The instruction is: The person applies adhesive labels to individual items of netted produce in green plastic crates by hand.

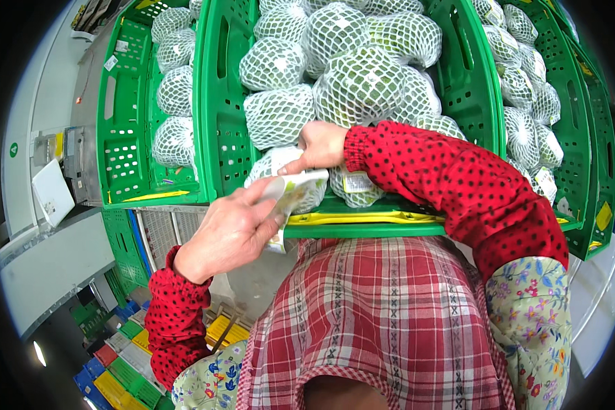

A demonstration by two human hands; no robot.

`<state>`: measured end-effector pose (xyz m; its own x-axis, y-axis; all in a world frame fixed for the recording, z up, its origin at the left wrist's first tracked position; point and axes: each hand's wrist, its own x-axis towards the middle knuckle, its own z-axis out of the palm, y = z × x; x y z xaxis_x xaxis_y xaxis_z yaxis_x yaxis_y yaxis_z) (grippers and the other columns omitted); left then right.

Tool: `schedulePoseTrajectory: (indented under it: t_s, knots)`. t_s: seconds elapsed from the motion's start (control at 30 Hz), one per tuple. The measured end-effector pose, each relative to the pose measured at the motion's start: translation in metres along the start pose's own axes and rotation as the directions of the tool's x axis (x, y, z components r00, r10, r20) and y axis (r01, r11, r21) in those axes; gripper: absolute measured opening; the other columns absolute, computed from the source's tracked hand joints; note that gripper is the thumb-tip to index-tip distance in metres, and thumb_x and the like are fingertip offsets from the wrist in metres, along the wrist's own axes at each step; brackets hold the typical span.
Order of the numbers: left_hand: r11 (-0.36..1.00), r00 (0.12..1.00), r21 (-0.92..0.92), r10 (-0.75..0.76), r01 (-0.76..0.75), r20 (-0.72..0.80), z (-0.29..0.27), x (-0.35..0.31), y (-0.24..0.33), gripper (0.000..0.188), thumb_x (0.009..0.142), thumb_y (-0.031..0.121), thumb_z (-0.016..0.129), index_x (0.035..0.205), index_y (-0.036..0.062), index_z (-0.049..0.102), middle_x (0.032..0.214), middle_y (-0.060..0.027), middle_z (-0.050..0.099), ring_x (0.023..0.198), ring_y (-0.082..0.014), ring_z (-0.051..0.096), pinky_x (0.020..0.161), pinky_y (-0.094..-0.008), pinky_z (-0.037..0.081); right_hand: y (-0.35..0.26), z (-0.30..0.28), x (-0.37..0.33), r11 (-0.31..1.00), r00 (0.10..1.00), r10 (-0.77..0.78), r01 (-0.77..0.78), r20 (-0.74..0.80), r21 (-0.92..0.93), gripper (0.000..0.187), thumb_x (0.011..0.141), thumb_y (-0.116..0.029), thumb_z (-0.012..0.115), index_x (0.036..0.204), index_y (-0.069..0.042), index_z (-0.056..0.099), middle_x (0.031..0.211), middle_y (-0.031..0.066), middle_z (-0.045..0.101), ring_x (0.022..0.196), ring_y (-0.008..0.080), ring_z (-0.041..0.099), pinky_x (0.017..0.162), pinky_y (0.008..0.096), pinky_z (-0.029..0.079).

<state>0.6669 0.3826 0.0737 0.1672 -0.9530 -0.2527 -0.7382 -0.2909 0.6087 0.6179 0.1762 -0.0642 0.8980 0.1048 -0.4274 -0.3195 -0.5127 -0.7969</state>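
A printed strip of labels (299, 191), white with green and yellow, is pinched in my left hand (219, 232) over the front rim of the middle green crate (229, 130). My right hand (321, 145) reaches into that crate, fingers curled and thumb side toward the strip. Under it lies a netted fruit (277, 158), partly hidden; whether a small label sits between the fingertips cannot be made out. Beside the wrist is another netted fruit (357, 188) bearing a label. Larger green fruit (359, 85) in white foam nets are heaped behind.
To the left stands a green crate (147, 195) with netted fruit along its right side. More crates of netted fruit (521, 133) are at the right. A yellow handle bar (365, 219) runs along the middle crate's front. Coloured crates (126, 369) are stacked at lower left.
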Motion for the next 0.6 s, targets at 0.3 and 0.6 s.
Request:
schedulePoseTrajectory:
  t_s: [0.3, 0.6]
  knots:
    - [0.997, 0.999, 0.066, -0.044, 0.044, -0.008, 0.013, 0.008, -0.013, 0.017, 0.088, 0.016, 0.058, 0.1, 0.0063, 0.063, 0.104, -0.0177, 0.061, 0.078, -0.0391, 0.062, 0.068, -0.0479, 0.051, 0.01, 0.011, 0.018, 0.988, 0.96, 0.152, -0.157, -0.235, -0.006, 0.048, 0.079, -0.046, 0.066, 0.088, 0.001, 0.071, 0.089, 0.0218, 0.069, 0.082, 0.0351, 0.068, 0.079, 0.0426, 0.052]
    - [0.998, 0.995, 0.048, -0.03, 0.035, -0.096, 0.021, 0.011, -0.016, 0.013, 0.089, 0.016, 0.055, 0.089, 0.0055, 0.063, 0.086, -0.0151, 0.058, 0.07, -0.0373, 0.059, 0.063, -0.0478, 0.046, -0.004, -0.151, -0.143, 0.65, 0.954, 0.3, -0.207, -0.003, -0.731, 0.056, 0.085, -0.05, 0.068, 0.087, 0.005, 0.068, 0.08, 0.0214, 0.067, 0.072, 0.0281, 0.067, 0.069, 0.0403, 0.053]
